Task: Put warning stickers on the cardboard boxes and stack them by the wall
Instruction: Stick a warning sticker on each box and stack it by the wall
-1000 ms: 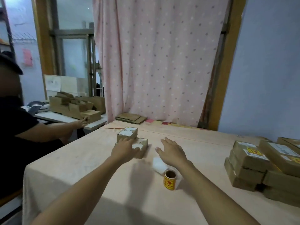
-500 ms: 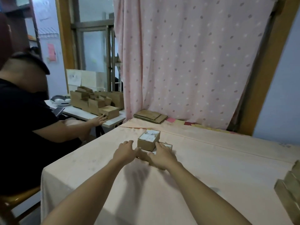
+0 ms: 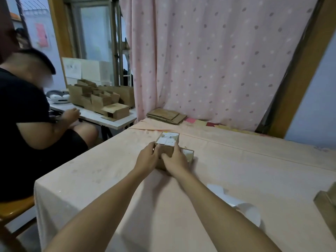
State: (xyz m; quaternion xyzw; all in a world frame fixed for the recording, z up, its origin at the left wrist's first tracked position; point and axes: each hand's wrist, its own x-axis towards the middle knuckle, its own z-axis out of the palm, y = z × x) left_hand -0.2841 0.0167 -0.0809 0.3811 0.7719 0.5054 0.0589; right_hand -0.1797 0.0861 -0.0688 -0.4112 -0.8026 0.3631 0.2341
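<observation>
Right hand: apart from the boxes a second ago, it has since closed in and its fingers curl round the right side of the top cardboard box. Left hand: moved up from the near face to the box's left near corner, thumb at the upper edge, fingers wrapped round it. Both hands grip the box between them.

Top cardboard box: small, rectangular, plain brown corrugated board with sharp edges. A white paper label with dark handwriting covers most of its lid. It sits on the lower cardboard box, which is brown and also shows a white patch on top. The pair stands mid-table, toward the far side.

Tablecloth: peach fabric, matte, faintly stained, with one long crease.
White backing paper: curled strip, near right.
Stacked brown boxes: cut off by the right edge.
Flattened cardboard sheets: a low pile at the far table edge.
Curtain: pink cloth with pale and grey spots.
Seated person: black shirt, at a white side table bearing open-flapped cartons.
</observation>
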